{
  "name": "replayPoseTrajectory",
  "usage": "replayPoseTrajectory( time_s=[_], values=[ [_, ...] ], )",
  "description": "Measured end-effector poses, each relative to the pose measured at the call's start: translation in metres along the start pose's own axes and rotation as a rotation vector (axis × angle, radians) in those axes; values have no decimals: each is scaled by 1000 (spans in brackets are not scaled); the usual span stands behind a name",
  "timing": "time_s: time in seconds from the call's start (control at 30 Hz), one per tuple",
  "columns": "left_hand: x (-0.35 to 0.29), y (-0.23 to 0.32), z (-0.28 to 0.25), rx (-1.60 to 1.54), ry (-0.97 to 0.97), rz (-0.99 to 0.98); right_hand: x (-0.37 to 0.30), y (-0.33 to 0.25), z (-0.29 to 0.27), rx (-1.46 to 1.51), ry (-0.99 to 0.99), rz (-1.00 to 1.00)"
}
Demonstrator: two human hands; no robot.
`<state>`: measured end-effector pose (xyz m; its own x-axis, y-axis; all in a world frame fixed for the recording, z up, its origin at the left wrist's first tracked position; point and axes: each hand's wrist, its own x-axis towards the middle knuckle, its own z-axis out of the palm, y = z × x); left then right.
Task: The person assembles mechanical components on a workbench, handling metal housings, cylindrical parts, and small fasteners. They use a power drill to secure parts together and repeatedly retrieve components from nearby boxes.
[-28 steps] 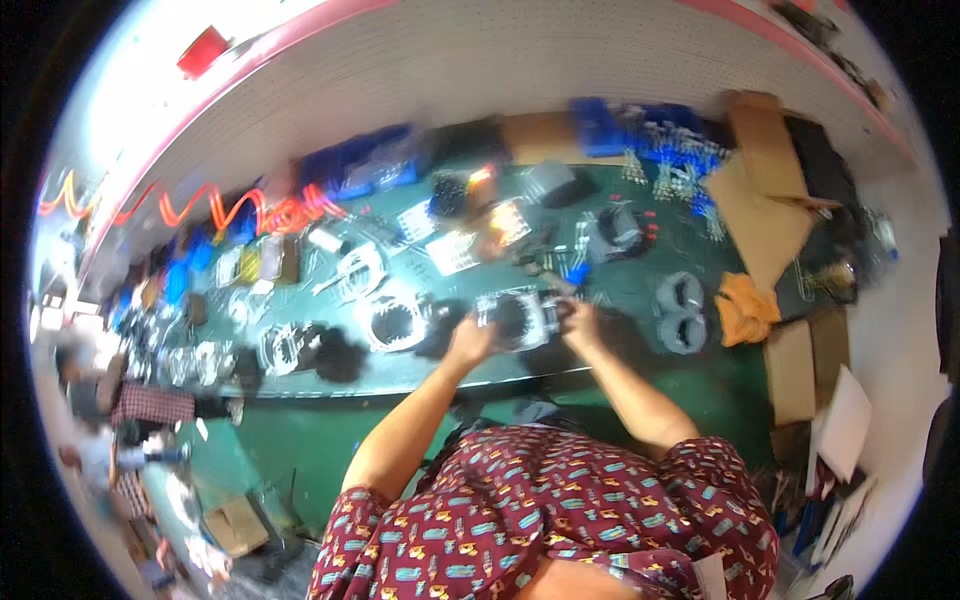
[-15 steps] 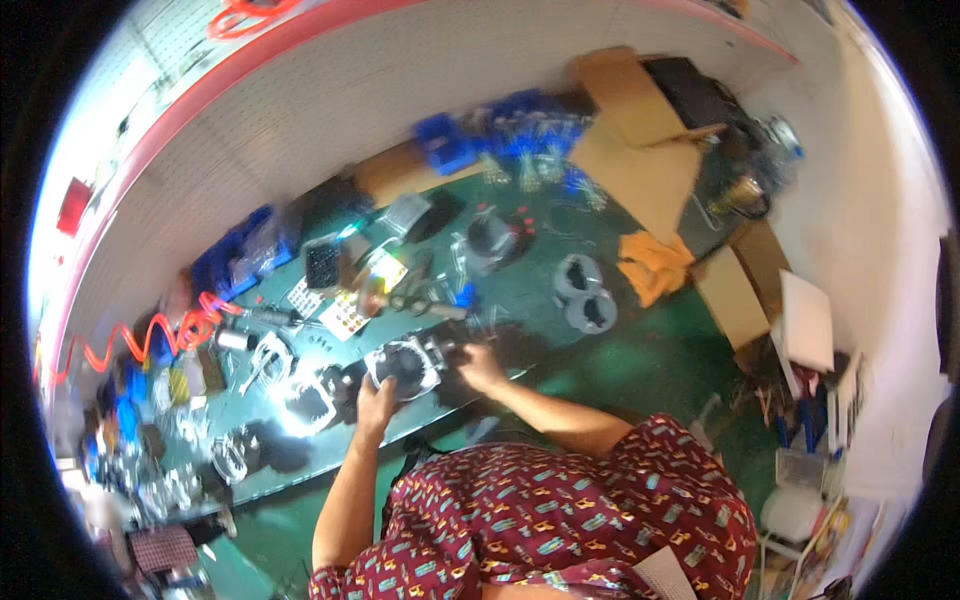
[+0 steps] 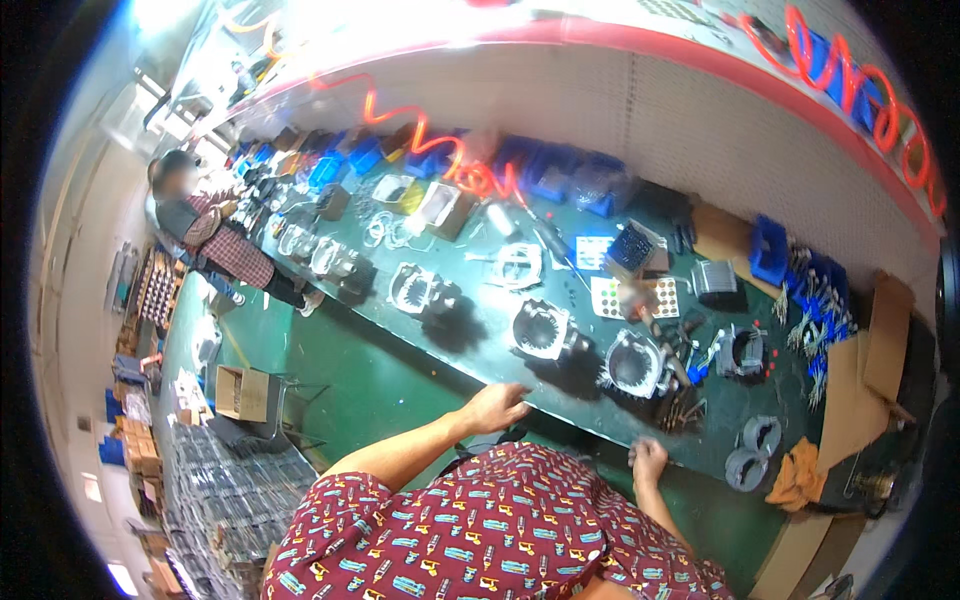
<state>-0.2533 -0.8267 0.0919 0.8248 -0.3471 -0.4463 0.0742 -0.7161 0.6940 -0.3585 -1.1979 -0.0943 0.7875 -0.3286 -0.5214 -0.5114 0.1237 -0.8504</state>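
Observation:
My left hand [image 3: 497, 408] is at the front edge of the green workbench [image 3: 480, 366], fingers curled in and no object visible in them. To its right my right hand [image 3: 648, 458] is also at the bench edge, loosely closed, with nothing showing in it. Just beyond the hands stands a round metal housing [image 3: 633, 363] with an open, finned ring. Left of it, a similar housing [image 3: 540, 330] has a dark part attached at its side. Another housing [image 3: 413, 290] sits farther left along the bench.
A red coiled hose [image 3: 420, 130] hangs over the bench near a driver-like tool [image 3: 550, 238]. Sticker sheets [image 3: 608, 297], a grey housing [image 3: 742, 352], grey rings [image 3: 762, 435] and an orange cloth [image 3: 797, 474] lie rightward. Another person [image 3: 215, 225] stands far left. A cardboard box [image 3: 242, 392] is behind.
The view has swung left, bringing in more of the bench and another person. Both hands have come off the housing, which now stands on the bench, and have drawn back to the edge.

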Motion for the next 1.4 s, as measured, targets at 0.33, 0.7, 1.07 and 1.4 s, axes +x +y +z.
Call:
replayPoseTrajectory(
  time_s=[0.33, 0.7, 1.07, 1.4],
  values=[
    [-63, -246, -49, 97, -52, -350, -53, 41, 60, -332, 86, 268],
    [-80, -379, -158, 15, 150, -267, -114, -32, 231, -584, 23, -317],
    [-178, -473, -171, -76, 257, -562, -82, -199, 473, -28, -324, -542],
    [-219, -567, -199, -205, 208, -781, -11, -247, 672, -374, -516, -791]
  ],
)
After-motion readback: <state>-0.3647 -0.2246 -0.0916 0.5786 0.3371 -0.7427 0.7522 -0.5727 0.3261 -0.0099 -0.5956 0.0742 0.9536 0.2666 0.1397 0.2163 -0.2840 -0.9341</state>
